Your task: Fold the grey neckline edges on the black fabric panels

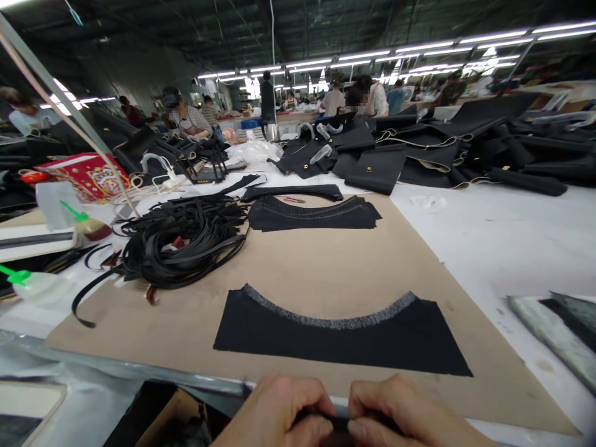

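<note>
At the bottom of the view, my left hand (288, 406) and my right hand (395, 406) are side by side at the table's front edge. Fingers and thumbs of both are closed on a dark piece (341, 426), mostly hidden, whose kind I cannot make out. Just beyond them a black panel (344, 347) with a curved upper edge lies flat on the brown board (298, 261). A grey, rough-looking band (335, 323) runs along that curve. Farther back sits a stack of similar curved black panels (311, 218).
Left of centre lies a heap of black straps (181, 242). Squeeze bottles with green tips (40, 285) stand at the left. Black sheet pieces with gold fittings (377, 167) are piled at the back. A greyish slab (554, 329) is at right. Several people work in the background.
</note>
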A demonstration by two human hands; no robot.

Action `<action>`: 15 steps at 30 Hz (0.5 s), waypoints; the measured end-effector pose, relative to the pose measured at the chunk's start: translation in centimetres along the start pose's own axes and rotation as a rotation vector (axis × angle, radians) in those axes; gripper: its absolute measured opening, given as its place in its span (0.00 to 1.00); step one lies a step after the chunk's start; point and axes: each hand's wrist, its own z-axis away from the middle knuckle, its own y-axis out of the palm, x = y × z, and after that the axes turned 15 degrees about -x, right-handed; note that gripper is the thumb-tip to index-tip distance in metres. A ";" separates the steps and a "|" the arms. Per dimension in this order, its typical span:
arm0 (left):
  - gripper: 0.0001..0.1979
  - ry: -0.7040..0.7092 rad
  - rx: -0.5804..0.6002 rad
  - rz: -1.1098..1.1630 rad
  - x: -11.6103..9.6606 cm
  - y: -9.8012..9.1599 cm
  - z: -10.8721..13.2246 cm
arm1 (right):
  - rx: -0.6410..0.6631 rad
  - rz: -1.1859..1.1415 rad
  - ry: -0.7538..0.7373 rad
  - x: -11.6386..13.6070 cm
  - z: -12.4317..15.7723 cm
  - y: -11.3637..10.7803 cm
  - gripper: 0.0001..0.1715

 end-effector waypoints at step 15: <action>0.05 -0.016 -0.336 -0.109 1.4 -0.9 -8.8 | -0.406 0.543 0.066 -2.0 -5.3 -4.3 0.15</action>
